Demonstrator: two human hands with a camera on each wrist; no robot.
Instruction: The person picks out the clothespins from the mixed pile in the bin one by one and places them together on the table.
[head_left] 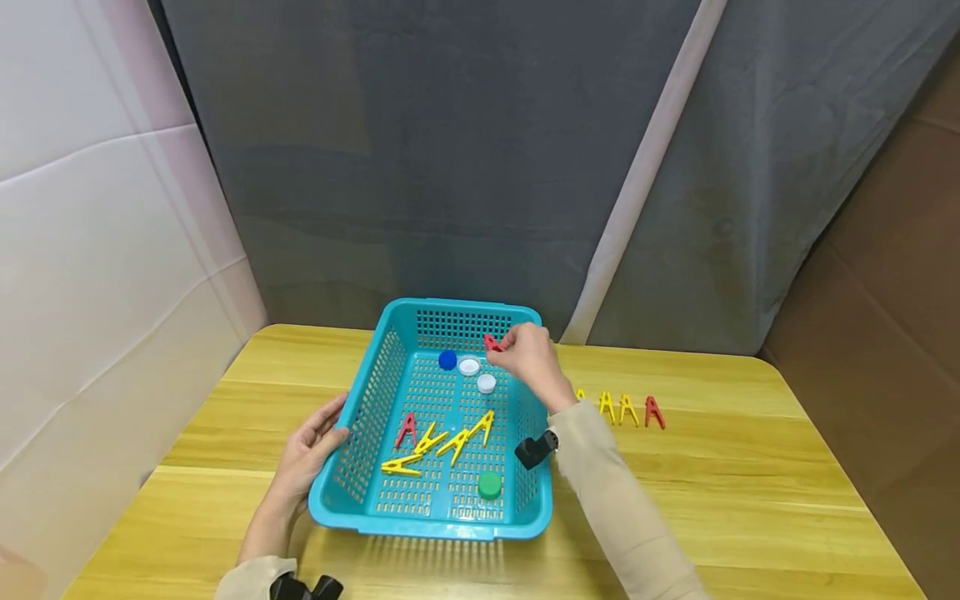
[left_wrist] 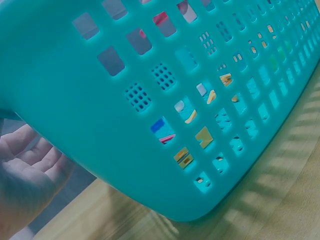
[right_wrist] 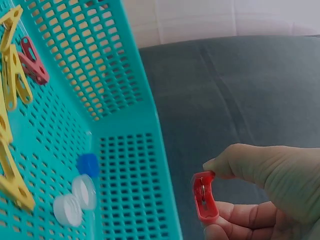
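Right hand: the right hand (head_left: 531, 360) pinches a red clip (right_wrist: 209, 209) between thumb and fingers, the gap narrow, raised at the far right part of the basket (head_left: 429, 527).
Left hand: the left hand (head_left: 306, 446) touches the basket's left side, fingers loosely extended (its fingertips are hard to make out from where I stand).
Basket, far end: a blue cap (head_left: 447, 360) lies on the left, with two white caps (head_left: 486, 384) just to its right, one a little nearer than the other.
Basket, middle to near: another red clip (head_left: 410, 420) lies left of centre, and four yellow clips (head_left: 457, 439) spread from near left toward the right.
Basket, near right: a green cap (head_left: 490, 485) sits apart from the clips.
Table, right: three yellow table clips (head_left: 606, 405), one partly hidden by the right arm, stand in a row with a red table clip (head_left: 652, 406) at its right end.
Backdrop: a grey curtain (head_left: 465, 167) hangs beyond the wooden table (head_left: 750, 500).
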